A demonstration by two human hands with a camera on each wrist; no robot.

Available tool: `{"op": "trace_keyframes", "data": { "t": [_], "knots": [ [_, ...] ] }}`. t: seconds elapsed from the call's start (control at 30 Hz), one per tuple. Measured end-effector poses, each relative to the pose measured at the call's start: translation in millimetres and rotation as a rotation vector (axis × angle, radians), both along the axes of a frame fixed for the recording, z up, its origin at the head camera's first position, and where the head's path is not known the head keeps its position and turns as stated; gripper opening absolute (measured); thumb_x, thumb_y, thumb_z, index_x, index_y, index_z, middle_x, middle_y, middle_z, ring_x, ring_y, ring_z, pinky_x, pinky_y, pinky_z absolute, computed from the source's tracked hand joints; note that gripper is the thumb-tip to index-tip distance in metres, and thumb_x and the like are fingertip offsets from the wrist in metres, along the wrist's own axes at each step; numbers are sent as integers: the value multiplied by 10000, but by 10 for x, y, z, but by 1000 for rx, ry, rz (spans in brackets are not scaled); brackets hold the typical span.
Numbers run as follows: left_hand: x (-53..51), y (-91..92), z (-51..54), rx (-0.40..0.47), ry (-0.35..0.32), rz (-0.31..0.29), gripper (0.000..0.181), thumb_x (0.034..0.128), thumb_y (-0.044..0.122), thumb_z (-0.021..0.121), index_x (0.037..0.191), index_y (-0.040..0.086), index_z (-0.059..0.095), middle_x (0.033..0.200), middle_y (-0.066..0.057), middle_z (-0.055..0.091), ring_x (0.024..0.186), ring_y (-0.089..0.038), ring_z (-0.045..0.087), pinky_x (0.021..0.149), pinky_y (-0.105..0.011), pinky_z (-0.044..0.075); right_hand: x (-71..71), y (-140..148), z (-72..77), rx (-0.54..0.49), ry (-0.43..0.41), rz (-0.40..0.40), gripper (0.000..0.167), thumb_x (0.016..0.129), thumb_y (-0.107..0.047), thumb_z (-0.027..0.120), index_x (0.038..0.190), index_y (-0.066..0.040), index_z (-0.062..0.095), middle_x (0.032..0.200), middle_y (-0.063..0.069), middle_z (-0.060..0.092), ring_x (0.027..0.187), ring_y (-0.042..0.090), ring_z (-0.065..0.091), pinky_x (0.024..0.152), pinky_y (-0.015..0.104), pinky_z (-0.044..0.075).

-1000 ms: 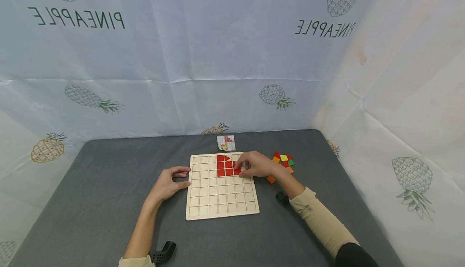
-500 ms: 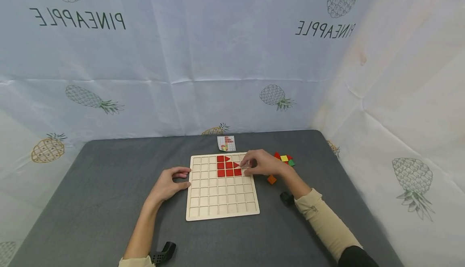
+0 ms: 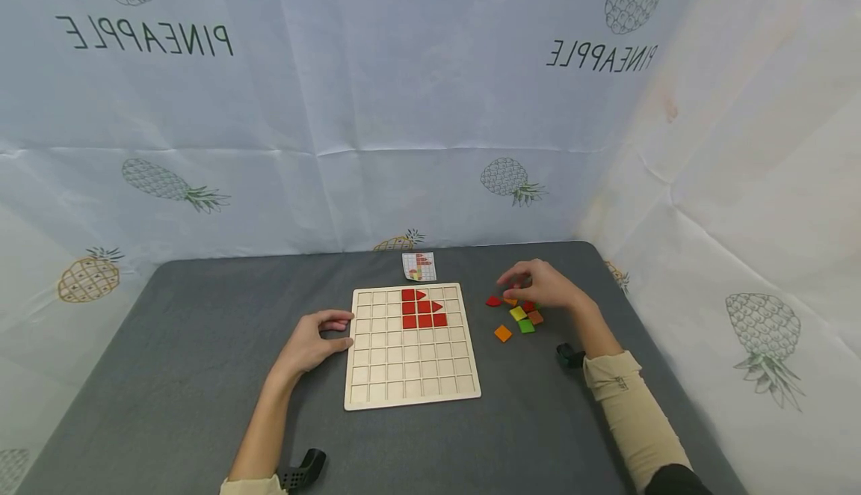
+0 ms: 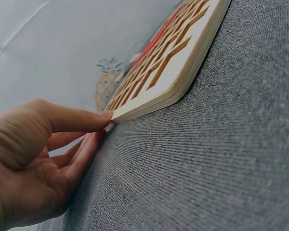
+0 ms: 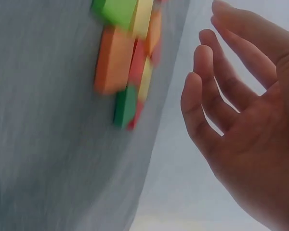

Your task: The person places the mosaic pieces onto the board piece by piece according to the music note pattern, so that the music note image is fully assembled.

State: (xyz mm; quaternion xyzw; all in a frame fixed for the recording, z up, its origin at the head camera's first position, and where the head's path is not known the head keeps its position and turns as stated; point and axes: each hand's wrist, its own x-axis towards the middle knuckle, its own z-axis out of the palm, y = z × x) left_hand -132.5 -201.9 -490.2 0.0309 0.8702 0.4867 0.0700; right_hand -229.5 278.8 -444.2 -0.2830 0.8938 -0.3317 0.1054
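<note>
A square pale wooden grid board (image 3: 412, 364) lies flat on the grey table, with several red square and triangular pieces (image 3: 424, 321) set in its upper cells. My left hand (image 3: 309, 342) touches the board's left edge with thumb and fingertips; in the left wrist view the thumb (image 4: 74, 118) meets the edge. To the right, my right hand (image 3: 546, 286) hovers over a loose cluster of coloured pieces, covering some. The right wrist view shows that hand (image 5: 250, 106) with loosely bent fingers and nothing between them. Beside it are an orange block (image 5: 114, 60) and a dark green block (image 5: 125, 106).
Behind the board lies a small printed card (image 3: 419, 266) with a coloured grid pattern. In the cluster are a yellow piece (image 3: 517, 313), a light green piece (image 3: 527, 327) and a red piece (image 3: 493, 301); an orange square (image 3: 502, 333) lies slightly apart. Pineapple-printed cloth (image 3: 430, 106) hangs behind the table.
My right hand has left the red pieces on the board and moved right, over the loose pieces. More of the board and cluster now shows. The left hand has stayed at the edge.
</note>
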Motion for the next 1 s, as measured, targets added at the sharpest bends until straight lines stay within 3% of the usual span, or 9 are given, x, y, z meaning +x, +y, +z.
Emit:
{"op": "trace_keyframes", "data": {
  "t": [0.23,0.43,0.7,1.0],
  "knots": [
    [0,-3,-10,3,5,-2,490,911,27,828,1383,-17,702,1311,-227,723,1210,-341,684,915,-313,546,-38,403,-83,-15,15,-46,217,1021,-49,732,1217,30,780,1201,247,776,924,229,738,736,251,546],
    [-3,1,-4,0,9,-2,491,908,30,831,1380,-15,705,1310,-224,726,1210,-340,685,929,-328,547,-70,605,-191,-22,13,-39,222,1013,34,696,1219,44,777,1209,270,778,1014,299,757,790,242,562],
    [-2,5,5,1,8,-3,482,913,35,831,1379,-4,709,1310,-219,726,1208,-335,684,929,-336,548,-107,702,-258,-30,-107,-53,284,986,31,736,1268,63,752,1206,295,749,803,106,634,711,252,511],
    [1,-3,14,5,2,-10,482,919,36,827,1383,-3,707,1319,-223,722,1219,-342,680,938,-353,547,-120,686,-280,-14,-94,-70,310,976,-60,798,1261,56,756,1176,258,763,846,68,654,739,240,544]
  ]
}}
